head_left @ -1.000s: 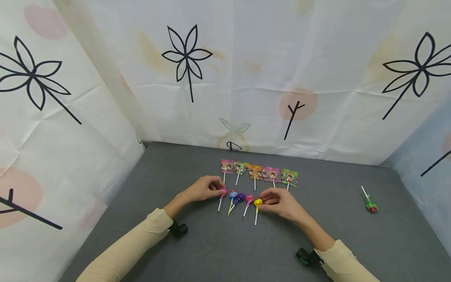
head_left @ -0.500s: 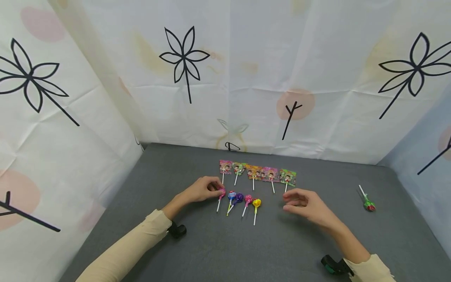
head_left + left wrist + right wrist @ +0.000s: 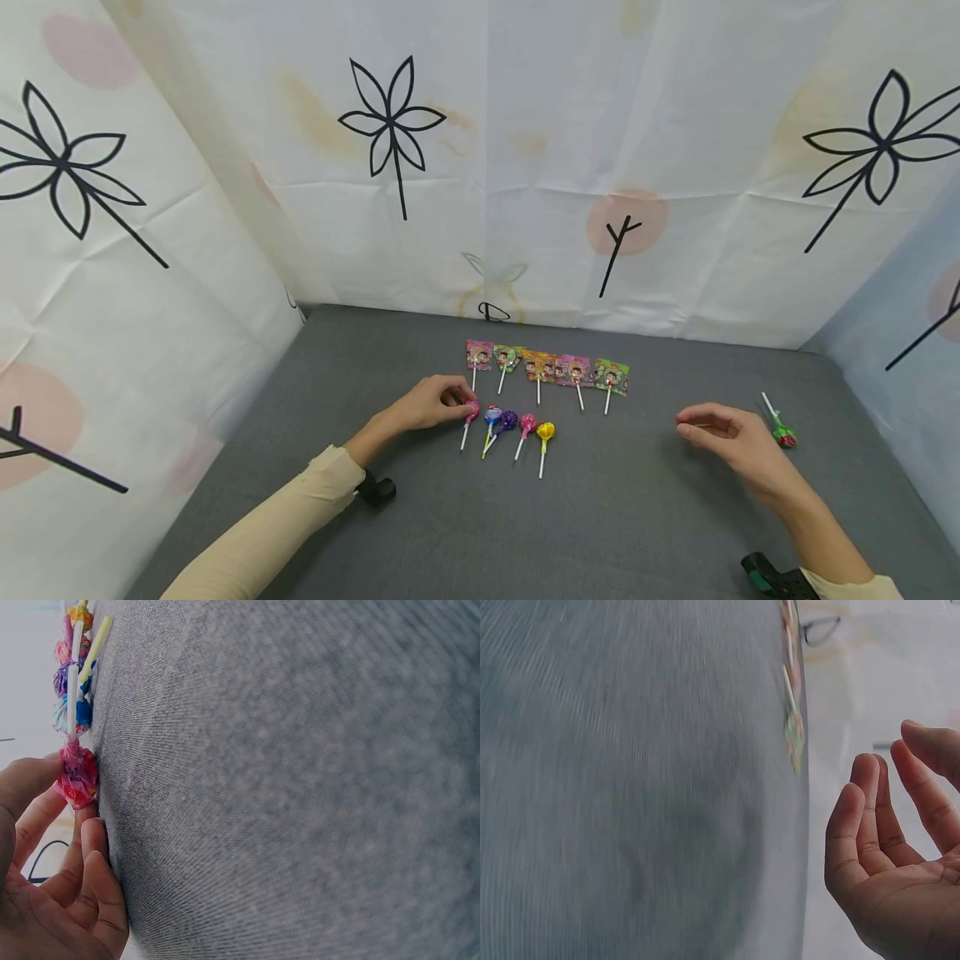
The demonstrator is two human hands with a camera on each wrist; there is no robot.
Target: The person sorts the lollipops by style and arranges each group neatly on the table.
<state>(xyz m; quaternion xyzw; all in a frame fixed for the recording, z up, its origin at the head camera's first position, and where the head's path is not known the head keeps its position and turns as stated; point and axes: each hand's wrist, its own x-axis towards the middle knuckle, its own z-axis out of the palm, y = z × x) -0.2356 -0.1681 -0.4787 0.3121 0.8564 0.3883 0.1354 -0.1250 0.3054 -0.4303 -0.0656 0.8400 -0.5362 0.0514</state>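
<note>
With thumb and fingers my left hand (image 3: 429, 404) pinches the wrapped head of a pink lollipop (image 3: 77, 776), its white stick pointing toward me in the head view. To its right lie a blue lollipop (image 3: 492, 415), a purple lollipop (image 3: 507, 420), a second pink lollipop (image 3: 528, 424) and a yellow lollipop (image 3: 546, 431). The blue and purple ones overlap at their sticks. My right hand (image 3: 738, 442) is over the table's right side, fingers loosely bent and nothing between them. Beside it, partly behind the hand, lies a green and red lollipop (image 3: 784, 437).
Behind the round lollipops runs a row of flat-packed lollipops, from a pink packet (image 3: 480, 353) through an orange packet (image 3: 540, 366) to a green packet (image 3: 612, 376). All lie on a grey table (image 3: 450, 533). A printed white curtain (image 3: 525, 100) encloses its back and sides.
My right hand has left the yellow lollipop and moved right, close to the green and red lollipop. The left hand stays on the pink lollipop.
</note>
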